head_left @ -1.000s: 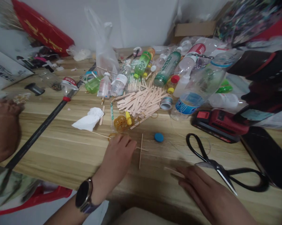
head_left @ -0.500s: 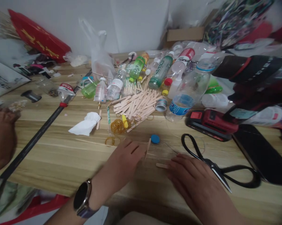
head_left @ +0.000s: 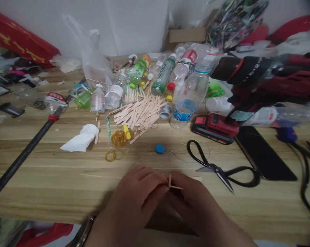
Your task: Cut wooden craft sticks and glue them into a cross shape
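Fingers of the left hand (head_left: 133, 193) and right hand (head_left: 196, 200) are narrowed on two thin pale wooden sticks (head_left: 169, 181), nearer the person than the blue round plastic cap (head_left: 160, 148). The hands meet closely, probably because such slim pieces slip or turn easily; which hand grips which stick cannot be told. Behind the cap and a little left, flat pale wooden craft sticks (head_left: 140, 111) lie heaped on the wood-grained surface (head_left: 67, 185), perhaps so that single ones come away easily. Black-handled metal scissors (head_left: 217, 169) lie to the cap's right, likely for easy reach. Behind and right of the cap stands a clear plastic bottle with a blue label (head_left: 184, 110); whether it contains anything cannot be told. Well left of the cap, a clear jar (head_left: 27, 96) holds small brownish bits (head_left: 40, 104). Far behind and right, a clear plastic bag (head_left: 234, 25) bulges with multicoloured strands.
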`<state>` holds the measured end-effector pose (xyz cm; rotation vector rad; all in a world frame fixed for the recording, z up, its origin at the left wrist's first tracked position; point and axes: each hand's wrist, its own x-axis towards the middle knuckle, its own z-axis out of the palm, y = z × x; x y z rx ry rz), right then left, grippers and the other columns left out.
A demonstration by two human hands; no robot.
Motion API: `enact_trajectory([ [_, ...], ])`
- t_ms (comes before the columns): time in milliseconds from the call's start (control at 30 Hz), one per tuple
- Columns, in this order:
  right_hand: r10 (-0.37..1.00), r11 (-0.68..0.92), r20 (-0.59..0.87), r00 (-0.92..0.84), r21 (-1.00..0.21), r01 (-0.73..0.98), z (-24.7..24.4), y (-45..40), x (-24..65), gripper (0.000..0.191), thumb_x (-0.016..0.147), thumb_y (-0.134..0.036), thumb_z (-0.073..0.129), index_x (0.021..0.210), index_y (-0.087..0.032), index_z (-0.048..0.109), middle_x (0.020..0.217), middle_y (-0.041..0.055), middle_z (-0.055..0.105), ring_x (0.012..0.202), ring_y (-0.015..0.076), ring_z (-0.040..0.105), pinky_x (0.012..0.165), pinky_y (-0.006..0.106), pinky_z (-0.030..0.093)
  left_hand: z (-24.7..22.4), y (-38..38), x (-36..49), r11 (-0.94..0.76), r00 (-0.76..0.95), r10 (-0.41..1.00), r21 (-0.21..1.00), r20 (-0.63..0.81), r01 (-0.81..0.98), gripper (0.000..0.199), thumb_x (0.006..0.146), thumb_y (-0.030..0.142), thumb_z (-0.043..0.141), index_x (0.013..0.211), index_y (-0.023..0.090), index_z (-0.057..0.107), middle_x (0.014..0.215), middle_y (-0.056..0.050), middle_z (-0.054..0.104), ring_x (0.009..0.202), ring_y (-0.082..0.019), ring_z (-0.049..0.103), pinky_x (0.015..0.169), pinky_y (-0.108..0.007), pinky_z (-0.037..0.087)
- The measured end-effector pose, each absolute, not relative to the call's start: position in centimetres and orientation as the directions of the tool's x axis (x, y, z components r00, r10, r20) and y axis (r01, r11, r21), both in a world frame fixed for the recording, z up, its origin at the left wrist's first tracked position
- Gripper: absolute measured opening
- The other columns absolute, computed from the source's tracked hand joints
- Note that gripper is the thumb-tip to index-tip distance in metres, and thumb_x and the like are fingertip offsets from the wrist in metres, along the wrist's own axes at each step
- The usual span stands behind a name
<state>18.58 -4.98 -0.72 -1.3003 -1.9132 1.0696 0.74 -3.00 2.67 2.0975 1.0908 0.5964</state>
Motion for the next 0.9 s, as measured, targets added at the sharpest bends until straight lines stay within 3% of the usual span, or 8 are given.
enact_trajectory([
  [133, 0.951, 0.118, -0.020, -0.309, -0.900, 0.421, -0.2, -5.1, 19.4, 0.019, 0.088, -0.022, 0.050, 0.077, -0.022, 0.065, 0.073, -0.0005, 0.072, 0.064, 0.0152, 0.066, 0.058, 0.023, 0.051, 2.5, -3.3, 0.2, -0.362, 0.503, 0.863, 0.764, 0.056, 0.535, 0.020, 0.096, 0.013, 0.051, 0.095, 0.023, 0.067, 0.091, 0.002, 0.071, 0.087, -0.016, 0.062, 0.078, -0.025, 0.044],
  [267, 0.984, 0.149, 0.049, -0.171, -0.754, 0.639, 0.1, -4.1, 22.3, 0.024, 0.093, -0.032, 0.049, 0.080, -0.023, 0.067, 0.060, -0.0018, 0.065, 0.052, 0.0143, 0.060, 0.047, 0.023, 0.045, 2.2, -3.4, -0.6, -0.297, 0.421, 0.907, 0.735, 0.018, 0.610, 0.021, 0.097, 0.015, 0.047, 0.095, 0.023, 0.067, 0.090, 0.002, 0.070, 0.087, -0.016, 0.062, 0.078, -0.026, 0.045],
  [400, 0.964, 0.260, 0.050, -0.259, -0.349, 0.900, -0.6, -1.4, 23.9, 0.018, 0.092, -0.027, 0.050, 0.087, -0.023, 0.067, 0.069, 0.0016, 0.070, 0.057, 0.0186, 0.066, 0.050, 0.027, 0.044, 2.2, -3.6, -0.3, -0.291, 0.432, 0.902, 0.718, -0.015, 0.632, 0.021, 0.097, 0.017, 0.047, 0.097, 0.024, 0.067, 0.092, 0.001, 0.071, 0.088, -0.017, 0.063, 0.078, -0.027, 0.046],
  [467, 0.964, 0.262, 0.029, -0.263, -0.265, 0.928, -1.2, -0.3, 24.1, 0.015, 0.090, -0.028, 0.055, 0.094, -0.021, 0.068, 0.077, 0.0046, 0.072, 0.062, 0.0215, 0.068, 0.050, 0.028, 0.043, 2.2, -3.8, -0.1, -0.306, 0.447, 0.894, 0.712, -0.012, 0.632, 0.021, 0.097, 0.017, 0.046, 0.096, 0.023, 0.066, 0.091, 0.001, 0.071, 0.087, -0.018, 0.064, 0.078, -0.028, 0.046],
  [600, 0.965, 0.262, 0.083, -0.250, -0.214, 0.941, -1.5, -0.8, 24.3, 0.035, 0.086, -0.029, 0.062, 0.119, -0.021, 0.060, 0.113, 0.0110, 0.067, 0.081, 0.0245, 0.071, 0.051, 0.028, 0.046, 2.0, -4.1, -0.1, -0.288, 0.428, 0.904, 0.711, -0.020, 0.641, 0.024, 0.097, 0.016, 0.043, 0.098, 0.024, 0.066, 0.094, 0.000, 0.072, 0.089, -0.018, 0.064, 0.078, -0.029, 0.047],
  [733, 0.905, 0.422, 0.115, -0.409, -0.124, 0.898, -1.6, -3.2, 24.5, 0.005, 0.088, -0.021, 0.059, 0.088, -0.024, 0.063, 0.088, 0.0019, 0.069, 0.071, 0.0204, 0.070, 0.048, 0.027, 0.044, 1.7, -4.2, -0.1, -0.250, 0.424, 0.903, 0.728, -0.062, 0.639, 0.028, 0.098, 0.016, 0.040, 0.105, 0.024, 0.066, 0.100, -0.002, 0.072, 0.094, -0.019, 0.065, 0.082, -0.031, 0.048],
  [900, 0.880, 0.459, 0.163, -0.446, -0.053, 0.887, -3.1, -4.6, 23.9, 0.012, 0.088, -0.014, 0.056, 0.080, -0.021, 0.063, 0.078, 0.0049, 0.068, 0.075, 0.0257, 0.068, 0.059, 0.034, 0.049, 1.8, -4.4, 0.5, -0.276, 0.437, 0.898, 0.707, -0.052, 0.651, 0.030, 0.097, 0.015, 0.039, 0.103, 0.021, 0.068, 0.100, -0.004, 0.073, 0.093, -0.020, 0.066, 0.083, -0.033, 0.051],
])
